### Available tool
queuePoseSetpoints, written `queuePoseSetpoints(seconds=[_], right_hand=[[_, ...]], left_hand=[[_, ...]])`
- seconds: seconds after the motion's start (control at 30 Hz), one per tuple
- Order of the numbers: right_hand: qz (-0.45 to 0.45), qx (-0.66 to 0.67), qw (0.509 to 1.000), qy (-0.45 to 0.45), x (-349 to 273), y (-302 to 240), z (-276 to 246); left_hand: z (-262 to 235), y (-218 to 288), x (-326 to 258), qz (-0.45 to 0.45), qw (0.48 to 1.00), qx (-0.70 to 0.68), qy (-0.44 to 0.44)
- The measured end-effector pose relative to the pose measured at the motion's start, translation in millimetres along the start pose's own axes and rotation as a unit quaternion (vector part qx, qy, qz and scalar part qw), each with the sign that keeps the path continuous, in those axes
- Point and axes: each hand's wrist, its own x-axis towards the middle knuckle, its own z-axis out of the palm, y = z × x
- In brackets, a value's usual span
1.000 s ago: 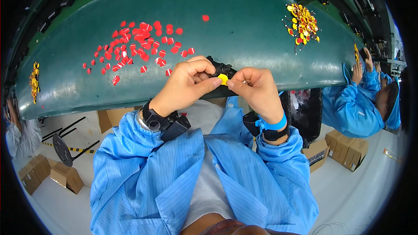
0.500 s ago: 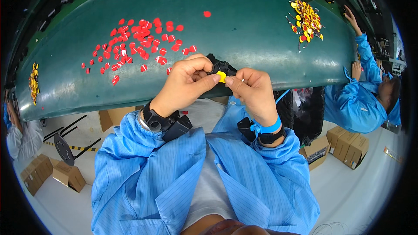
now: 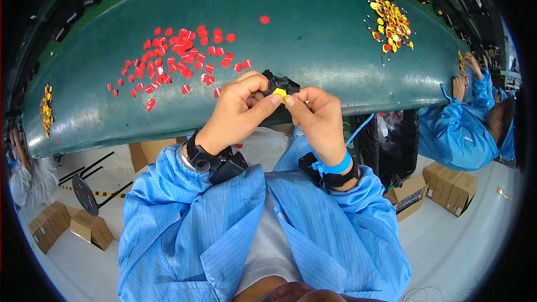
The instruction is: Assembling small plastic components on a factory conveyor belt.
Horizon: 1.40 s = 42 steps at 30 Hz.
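Since half a second ago, the right hand (image 3: 319,113) has slid slightly left, closer to the left hand (image 3: 240,106), and a co-worker (image 3: 458,134) at the right end has lowered a raised arm toward the table (image 3: 319,39).

From the head camera, I see both hands nearly closed, thumbs against bent fingers: the left pinches a small yellow piece (image 3: 279,94), the right nips its right edge. That piece sits between the fingertips, over the table's near edge; a black part (image 3: 283,84) shows just beyond, and I cannot tell whether they touch.

Scattered red discs (image 3: 182,45) reach from the far left almost to the left hand. Well apart, a yellow-and-red heap (image 3: 393,28) lies far right, near the edge. Between them, open green surface gives room ahead. A blue cord (image 3: 361,128) runs rightward from the right wrist.
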Motion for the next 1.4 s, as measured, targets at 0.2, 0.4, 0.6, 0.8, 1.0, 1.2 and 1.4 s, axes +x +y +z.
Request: queuePoseSetpoints(seconds=[0.2, 0.4, 0.6, 0.8, 1.0, 1.2, 1.4], right_hand=[[0.01, 0.01, 1.0, -0.019, -1.5, 1.8, 4.0], [0.017, 0.06, 0.997, -0.044, -4.5, 5.6, 2.8], [0.032, 0.087, 0.994, -0.056, 1.8, 8.2, 3.9], [0.021, 0.065, 0.996, -0.049, 6.8, 4.8, 5.4], [0.006, 0.086, 0.995, -0.054, 5.2, 5.0, 5.5], [-0.008, 0.04, 0.999, -0.015, 9.7, 10.9, 10.6], [-0.011, 0.059, 0.998, 0.015, 4.1, 13.2, 11.4]], left_hand=[[2.7, -9.1, 2.5, -0.016, 0.999, -0.017, 0.038], [0.3, -2.3, -0.4, -0.06, 0.998, 0.005, 0.027], [-1.9, 5.1, 2.6, -0.083, 0.996, -0.002, 0.042], [-1.0, 4.5, 5.4, -0.1, 0.991, -0.064, 0.054], [-3.4, -2.0, 1.4, -0.061, 0.997, -0.04, 0.029], [-0.4, -2.4, 0.2, -0.033, 0.998, -0.029, 0.043], [1.8, 3.1, 0.7, -0.003, 0.999, 0.043, 0.022]])
